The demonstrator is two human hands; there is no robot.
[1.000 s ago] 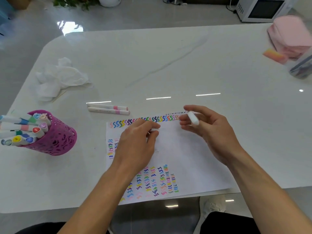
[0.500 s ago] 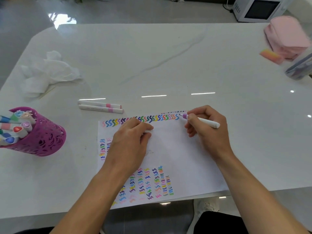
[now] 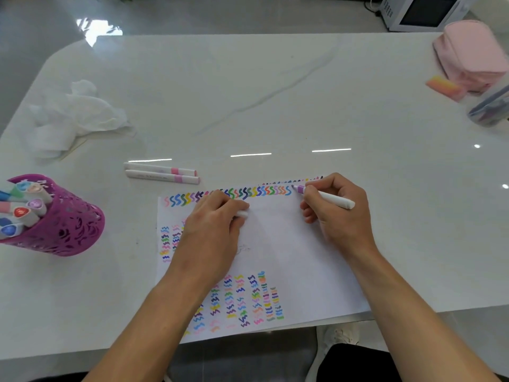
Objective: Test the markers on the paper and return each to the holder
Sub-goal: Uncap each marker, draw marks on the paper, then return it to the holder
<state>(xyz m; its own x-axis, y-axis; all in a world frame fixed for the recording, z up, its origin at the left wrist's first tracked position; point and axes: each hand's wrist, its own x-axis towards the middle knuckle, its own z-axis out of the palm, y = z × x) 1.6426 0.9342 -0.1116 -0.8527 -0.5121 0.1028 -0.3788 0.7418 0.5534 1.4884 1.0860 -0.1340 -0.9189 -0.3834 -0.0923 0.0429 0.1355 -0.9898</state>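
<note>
My right hand (image 3: pixel 336 216) grips a white marker (image 3: pixel 332 200), purple tip at the end of the top row of squiggles on the paper (image 3: pixel 289 244) | my left hand (image 3: pixel 212 235) rests on the paper, fingers curled round a small white piece, probably the cap (image 3: pixel 243 214) | purple holder (image 3: pixel 71 232), full of markers, stands well to the left.

The white paper (image 3: pixel 289 257) is covered with rows of small wavy strokes in blue, green, yellow, pink, orange and purple. The marker (image 3: pixel 330 200) is coloured white with a purple band and tip, the cap (image 3: pixel 243 214) is white, and the two spare markers (image 3: pixel 162 173) are banded in pink on white. The holder (image 3: pixel 68 230) is done in magenta with a cut-out pattern, and the table (image 3: pixel 248 92) is veined faintly in grey on white.
</note>
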